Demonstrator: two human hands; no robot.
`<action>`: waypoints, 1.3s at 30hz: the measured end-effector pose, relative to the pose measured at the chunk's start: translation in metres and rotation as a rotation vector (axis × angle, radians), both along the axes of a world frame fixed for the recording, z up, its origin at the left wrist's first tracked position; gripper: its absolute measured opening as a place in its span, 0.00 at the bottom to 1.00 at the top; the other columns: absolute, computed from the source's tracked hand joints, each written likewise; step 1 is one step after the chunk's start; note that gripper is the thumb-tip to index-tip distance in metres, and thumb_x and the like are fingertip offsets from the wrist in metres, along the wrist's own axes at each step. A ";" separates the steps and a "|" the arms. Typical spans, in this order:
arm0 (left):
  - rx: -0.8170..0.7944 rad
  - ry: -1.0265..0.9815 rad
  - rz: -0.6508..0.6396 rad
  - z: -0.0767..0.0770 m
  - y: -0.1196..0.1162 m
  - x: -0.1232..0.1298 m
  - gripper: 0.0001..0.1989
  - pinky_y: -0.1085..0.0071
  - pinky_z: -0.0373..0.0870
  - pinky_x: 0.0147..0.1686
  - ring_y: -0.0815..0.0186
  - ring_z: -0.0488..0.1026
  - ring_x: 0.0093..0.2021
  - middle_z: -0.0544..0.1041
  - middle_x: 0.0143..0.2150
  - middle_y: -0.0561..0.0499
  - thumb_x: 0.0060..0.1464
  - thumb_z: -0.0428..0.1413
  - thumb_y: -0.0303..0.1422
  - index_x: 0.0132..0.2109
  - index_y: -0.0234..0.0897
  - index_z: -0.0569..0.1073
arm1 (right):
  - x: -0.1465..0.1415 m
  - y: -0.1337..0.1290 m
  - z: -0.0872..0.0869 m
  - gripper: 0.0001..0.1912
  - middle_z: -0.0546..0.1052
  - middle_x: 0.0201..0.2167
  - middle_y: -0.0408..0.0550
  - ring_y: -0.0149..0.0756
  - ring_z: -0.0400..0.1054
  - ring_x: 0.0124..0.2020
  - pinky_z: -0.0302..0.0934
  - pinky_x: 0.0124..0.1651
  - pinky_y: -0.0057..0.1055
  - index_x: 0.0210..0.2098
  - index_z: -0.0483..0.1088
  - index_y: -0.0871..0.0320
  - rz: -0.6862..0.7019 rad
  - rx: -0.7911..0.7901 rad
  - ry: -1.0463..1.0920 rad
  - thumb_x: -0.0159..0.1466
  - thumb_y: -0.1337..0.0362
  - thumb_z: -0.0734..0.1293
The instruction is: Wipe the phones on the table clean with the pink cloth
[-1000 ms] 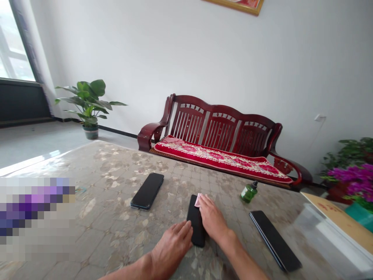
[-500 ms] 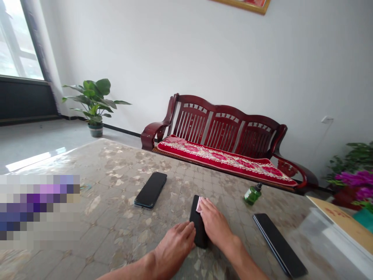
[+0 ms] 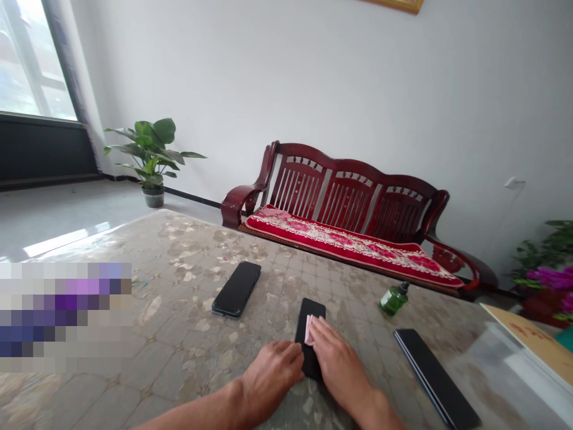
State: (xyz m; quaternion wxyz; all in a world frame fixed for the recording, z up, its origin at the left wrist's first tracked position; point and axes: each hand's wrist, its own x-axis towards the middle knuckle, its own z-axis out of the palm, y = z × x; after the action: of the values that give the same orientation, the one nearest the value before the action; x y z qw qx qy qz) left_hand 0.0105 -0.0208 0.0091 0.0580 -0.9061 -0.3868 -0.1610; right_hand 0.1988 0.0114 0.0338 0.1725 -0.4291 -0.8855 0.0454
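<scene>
A black smartphone lies flat on the table in front of me, its top end pointing away. My left hand has its fingers closed on the phone's left edge, near the lower half. Pressed to the screen is a folded pink cloth, partly covered by the fingers of my right hand, which holds it. The phone's lower right side is hidden under that hand.
Another dark phone lies to the left and a third phone to the right. A green pump bottle stands behind the right one. A cardboard-topped box sits at the right edge. Beyond the table is a wooden bench.
My right hand has drawn the pink cloth down the screen towards me, baring the phone's top end. My left hand keeps its place at the edge. The view has shifted slightly.
</scene>
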 end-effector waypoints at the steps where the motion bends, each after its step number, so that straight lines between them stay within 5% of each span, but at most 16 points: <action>1: 0.004 0.007 -0.003 0.000 0.000 0.000 0.05 0.69 0.72 0.36 0.62 0.74 0.36 0.75 0.35 0.52 0.58 0.59 0.28 0.35 0.35 0.70 | -0.002 0.011 0.001 0.26 0.66 0.62 0.52 0.40 0.58 0.64 0.57 0.65 0.41 0.63 0.61 0.60 -0.044 0.001 0.000 0.66 0.74 0.54; 6: -0.002 -0.013 -0.007 0.000 0.000 -0.003 0.04 0.69 0.72 0.40 0.63 0.74 0.38 0.75 0.38 0.51 0.58 0.59 0.28 0.37 0.35 0.70 | -0.018 0.034 0.003 0.24 0.67 0.61 0.54 0.40 0.58 0.63 0.56 0.65 0.45 0.62 0.63 0.60 -0.062 0.033 0.033 0.67 0.72 0.54; 14: 0.011 -0.040 -0.017 0.001 -0.001 -0.003 0.05 0.72 0.71 0.36 0.65 0.73 0.34 0.74 0.35 0.53 0.61 0.56 0.28 0.35 0.37 0.70 | 0.009 -0.027 0.003 0.25 0.63 0.64 0.48 0.37 0.54 0.66 0.55 0.66 0.38 0.66 0.56 0.56 0.123 -0.025 -0.031 0.69 0.70 0.54; 22: 0.009 -0.065 0.016 0.004 -0.003 -0.005 0.03 0.72 0.71 0.37 0.65 0.74 0.34 0.75 0.36 0.51 0.62 0.55 0.29 0.38 0.37 0.70 | -0.013 0.035 0.013 0.23 0.68 0.60 0.56 0.39 0.60 0.62 0.54 0.66 0.41 0.59 0.66 0.63 -0.127 -0.029 -0.013 0.67 0.72 0.55; 30: 0.021 -0.005 0.010 0.003 -0.003 -0.002 0.05 0.69 0.71 0.33 0.63 0.73 0.32 0.75 0.34 0.53 0.58 0.59 0.27 0.34 0.37 0.70 | -0.020 -0.004 0.013 0.24 0.69 0.60 0.49 0.35 0.59 0.63 0.54 0.66 0.35 0.62 0.63 0.57 0.118 -0.012 -0.006 0.67 0.72 0.56; 36: 0.001 0.015 0.005 0.002 -0.003 -0.003 0.02 0.67 0.72 0.35 0.62 0.74 0.35 0.75 0.38 0.51 0.60 0.57 0.27 0.38 0.36 0.70 | -0.014 0.040 -0.002 0.23 0.69 0.60 0.53 0.38 0.62 0.61 0.57 0.65 0.41 0.61 0.64 0.59 -0.104 0.017 0.046 0.68 0.72 0.55; 39: -0.013 0.013 0.012 0.001 -0.003 -0.003 0.03 0.69 0.71 0.35 0.62 0.74 0.35 0.75 0.37 0.51 0.60 0.57 0.27 0.37 0.37 0.70 | -0.016 0.038 -0.006 0.24 0.68 0.60 0.54 0.39 0.62 0.61 0.57 0.64 0.42 0.61 0.64 0.59 -0.117 0.040 0.051 0.67 0.74 0.55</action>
State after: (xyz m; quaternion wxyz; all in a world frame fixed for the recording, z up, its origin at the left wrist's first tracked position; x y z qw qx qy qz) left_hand 0.0072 -0.0240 0.0106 0.0556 -0.9051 -0.3930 -0.1522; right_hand 0.1831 0.0493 0.0281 0.2059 -0.4752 -0.8549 0.0286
